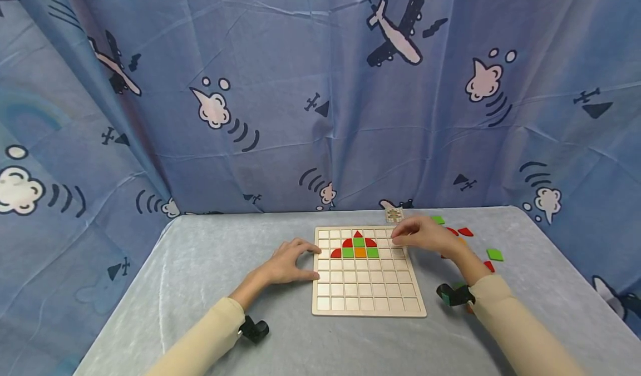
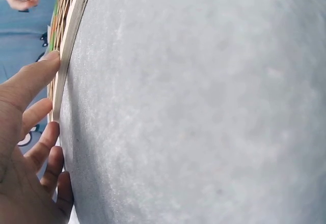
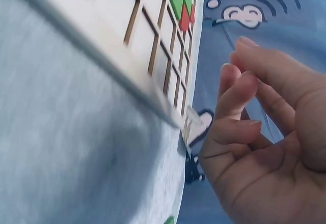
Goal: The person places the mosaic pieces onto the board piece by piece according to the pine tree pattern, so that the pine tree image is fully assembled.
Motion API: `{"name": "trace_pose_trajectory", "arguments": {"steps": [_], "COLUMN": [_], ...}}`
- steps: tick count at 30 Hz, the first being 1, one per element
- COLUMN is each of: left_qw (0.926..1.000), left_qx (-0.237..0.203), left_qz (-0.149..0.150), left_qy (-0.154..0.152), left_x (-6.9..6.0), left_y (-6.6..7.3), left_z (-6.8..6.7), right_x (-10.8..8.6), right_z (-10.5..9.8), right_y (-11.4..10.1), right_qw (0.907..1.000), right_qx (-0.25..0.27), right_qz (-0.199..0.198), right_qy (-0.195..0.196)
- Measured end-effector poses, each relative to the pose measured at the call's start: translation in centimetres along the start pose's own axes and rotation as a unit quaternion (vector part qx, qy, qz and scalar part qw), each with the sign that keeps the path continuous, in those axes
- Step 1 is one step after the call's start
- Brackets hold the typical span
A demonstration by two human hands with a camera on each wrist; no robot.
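A square wooden grid board lies on the table, with red, green and orange tiles set in its upper rows. They form a stepped shape with a red triangle at the top and an orange square at the bottom. My left hand touches the board's left edge with thumb and fingers spread. Over the upper right edge of the board hovers my right hand, fingers loosely bent. No piece shows between its fingertips in the right wrist view.
Loose tiles lie right of the board, among them a green square and a red piece; my right arm partly hides others. A small patterned card is behind the board. A blue printed curtain hangs behind the grey-covered table.
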State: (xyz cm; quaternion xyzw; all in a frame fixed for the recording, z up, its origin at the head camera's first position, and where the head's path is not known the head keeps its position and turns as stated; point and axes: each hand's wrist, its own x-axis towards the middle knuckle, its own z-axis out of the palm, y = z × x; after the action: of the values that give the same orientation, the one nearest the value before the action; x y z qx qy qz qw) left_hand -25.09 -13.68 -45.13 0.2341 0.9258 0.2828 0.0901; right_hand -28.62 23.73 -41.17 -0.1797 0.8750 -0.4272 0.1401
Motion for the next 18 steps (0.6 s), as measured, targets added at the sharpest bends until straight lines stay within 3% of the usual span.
{"name": "trace_pose_trajectory", "arguments": {"steps": [11,18], "left_qw": [1.0,1.0], "left_qx": [0.0,0.001], "left_qz": [0.001,0.002], "left_qy": [0.0,-0.001], "left_x": [0.0,0.0], "left_y": [0.0,0.0], "left_z": [-0.1,-0.2], "right_x": [-2.6,-4.0], "right_z": [-2.6,-4.2], "right_y": [1.8,3.2], "right_qw": [0.9994,0.997], "right_qx": [-0.02,-0.06], "right_qz": [0.024,0.043], "right_qy": [0.014,0.023]}}
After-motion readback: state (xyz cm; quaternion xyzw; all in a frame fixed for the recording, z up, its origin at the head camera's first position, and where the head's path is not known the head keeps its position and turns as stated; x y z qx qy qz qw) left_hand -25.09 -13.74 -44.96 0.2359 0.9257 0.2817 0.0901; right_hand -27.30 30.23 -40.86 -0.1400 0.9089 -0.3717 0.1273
